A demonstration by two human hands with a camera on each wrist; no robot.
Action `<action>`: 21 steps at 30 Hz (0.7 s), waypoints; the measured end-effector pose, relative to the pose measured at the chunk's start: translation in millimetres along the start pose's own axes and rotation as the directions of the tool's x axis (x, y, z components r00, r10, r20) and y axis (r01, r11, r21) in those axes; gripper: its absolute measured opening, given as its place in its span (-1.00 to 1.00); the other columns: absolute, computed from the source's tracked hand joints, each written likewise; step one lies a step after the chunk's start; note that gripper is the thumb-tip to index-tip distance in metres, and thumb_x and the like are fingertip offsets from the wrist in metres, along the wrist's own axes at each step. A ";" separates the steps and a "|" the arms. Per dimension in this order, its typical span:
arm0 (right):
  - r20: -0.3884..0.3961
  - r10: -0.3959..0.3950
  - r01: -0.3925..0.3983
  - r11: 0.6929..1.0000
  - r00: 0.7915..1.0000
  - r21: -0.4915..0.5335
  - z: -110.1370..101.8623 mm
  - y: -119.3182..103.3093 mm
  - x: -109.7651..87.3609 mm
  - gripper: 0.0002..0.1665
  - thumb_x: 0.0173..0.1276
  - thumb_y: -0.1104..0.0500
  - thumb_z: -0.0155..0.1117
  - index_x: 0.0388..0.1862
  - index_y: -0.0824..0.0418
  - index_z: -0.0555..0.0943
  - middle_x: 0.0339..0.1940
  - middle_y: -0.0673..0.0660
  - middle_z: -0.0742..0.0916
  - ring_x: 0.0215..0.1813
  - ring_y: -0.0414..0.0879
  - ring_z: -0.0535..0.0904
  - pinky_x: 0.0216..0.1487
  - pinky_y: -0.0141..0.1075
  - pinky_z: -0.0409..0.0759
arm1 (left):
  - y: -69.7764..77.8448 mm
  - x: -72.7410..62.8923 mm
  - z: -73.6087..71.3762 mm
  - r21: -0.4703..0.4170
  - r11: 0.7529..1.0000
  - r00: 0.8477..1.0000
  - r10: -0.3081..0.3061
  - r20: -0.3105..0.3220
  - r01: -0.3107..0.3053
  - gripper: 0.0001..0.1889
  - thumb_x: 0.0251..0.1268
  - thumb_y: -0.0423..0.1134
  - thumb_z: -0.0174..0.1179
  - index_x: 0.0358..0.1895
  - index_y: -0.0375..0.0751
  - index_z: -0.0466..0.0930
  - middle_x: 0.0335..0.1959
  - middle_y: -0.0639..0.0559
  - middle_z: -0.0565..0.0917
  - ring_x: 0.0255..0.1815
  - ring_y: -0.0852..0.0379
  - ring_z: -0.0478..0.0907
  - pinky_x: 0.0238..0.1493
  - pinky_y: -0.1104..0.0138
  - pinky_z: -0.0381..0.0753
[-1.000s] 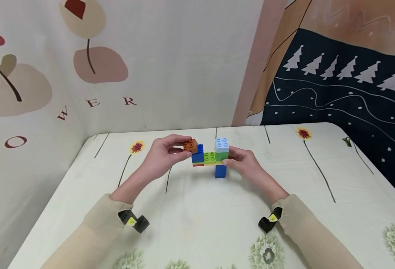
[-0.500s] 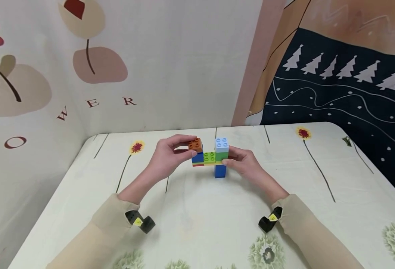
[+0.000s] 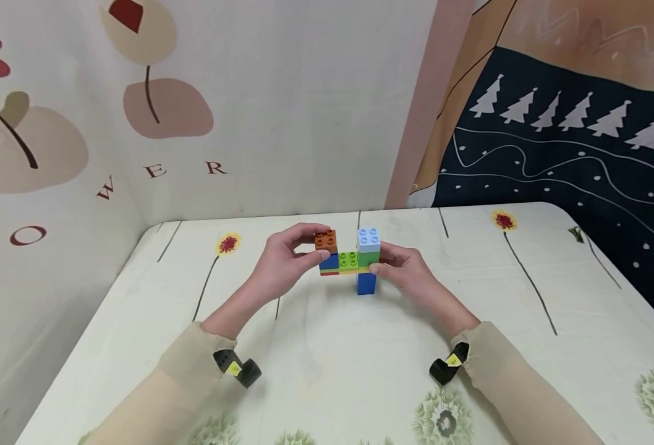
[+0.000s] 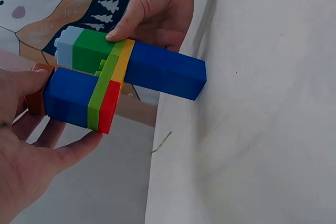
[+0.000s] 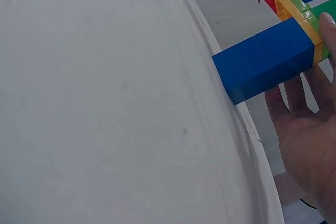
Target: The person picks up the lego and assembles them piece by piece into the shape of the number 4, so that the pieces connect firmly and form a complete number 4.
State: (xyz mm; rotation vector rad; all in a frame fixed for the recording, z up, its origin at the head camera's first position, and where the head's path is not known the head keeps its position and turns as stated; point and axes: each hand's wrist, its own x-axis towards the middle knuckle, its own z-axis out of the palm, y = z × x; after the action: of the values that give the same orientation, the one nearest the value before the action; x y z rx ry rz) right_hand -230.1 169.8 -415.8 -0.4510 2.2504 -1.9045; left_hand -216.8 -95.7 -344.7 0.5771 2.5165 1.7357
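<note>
My left hand [image 3: 279,267] pinches an orange-brown toy brick [image 3: 325,243] between thumb and fingers, right on top of a blue brick [image 4: 71,97]. That blue brick sits on the left end of a lime plate [image 3: 348,260]. Beneath the plate are a red piece [image 4: 108,109] and a yellow piece [image 4: 124,61]. In the left wrist view, one left fingertip reaches the red piece's edge. My right hand [image 3: 407,270] grips the right end by the green brick [image 4: 95,51], which carries a light blue brick [image 3: 368,240]. Stacked blue bricks [image 5: 265,60] form the upright leg.
The leg stands on a table with a flower-printed white cloth [image 3: 327,364]. Behind it hangs a pale printed curtain [image 3: 293,123], with a dark tree-patterned cloth [image 3: 549,154] at the right. Each wrist wears a black camera [image 3: 237,368].
My left hand has moved right with the orange-brown brick, which went from tilted at the blue brick's left edge to level and lined up over it. My right hand stays put.
</note>
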 end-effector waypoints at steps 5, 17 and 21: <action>-0.001 0.007 -0.007 1.000 1.000 0.005 0.2 0.0 0.2 -0.35 0.46 0.27 0.35 0.49 0.29 0.44 0.27 0.31 0.67 0.21 0.07 0.64 0.09 -0.39 0.62 | -0.6 1.7 -1.1 0.008 1.000 1.000 -0.014 0.002 0.014 -0.56 0.35 -0.41 0.36 0.28 -0.17 0.63 0.15 -0.08 0.65 0.17 -0.02 0.58 0.17 0.16 0.65; 0.002 -0.010 0.010 1.000 1.000 0.003 0.7 0.1 0.2 -0.36 0.46 0.29 0.34 0.48 0.33 0.44 0.26 0.34 0.66 0.19 0.06 0.65 0.09 -0.39 0.62 | -10.8 1.8 9.7 -0.104 0.994 0.999 0.014 -0.037 -0.018 -0.62 0.47 -0.30 0.28 0.29 -0.22 0.61 0.11 -0.11 0.68 0.16 -0.02 0.62 0.06 0.33 0.68; 0.003 -0.005 0.005 1.000 1.000 0.005 0.1 0.8 0.7 -0.36 0.47 0.29 0.34 0.49 0.32 0.44 0.27 0.33 0.66 0.21 0.07 0.64 0.09 -0.39 0.62 | -12.4 1.6 12.9 -0.185 0.983 0.999 -0.027 -0.017 0.023 -0.59 0.50 -0.30 0.24 0.35 -0.23 0.54 0.16 -0.15 0.62 0.16 -0.06 0.60 0.04 0.27 0.70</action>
State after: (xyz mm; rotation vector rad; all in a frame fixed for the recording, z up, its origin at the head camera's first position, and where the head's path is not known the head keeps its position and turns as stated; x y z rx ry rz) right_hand -230.8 169.5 -416.5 -0.4594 2.2443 -1.9105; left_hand -218.8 -87.5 -360.5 0.5165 2.3285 1.9464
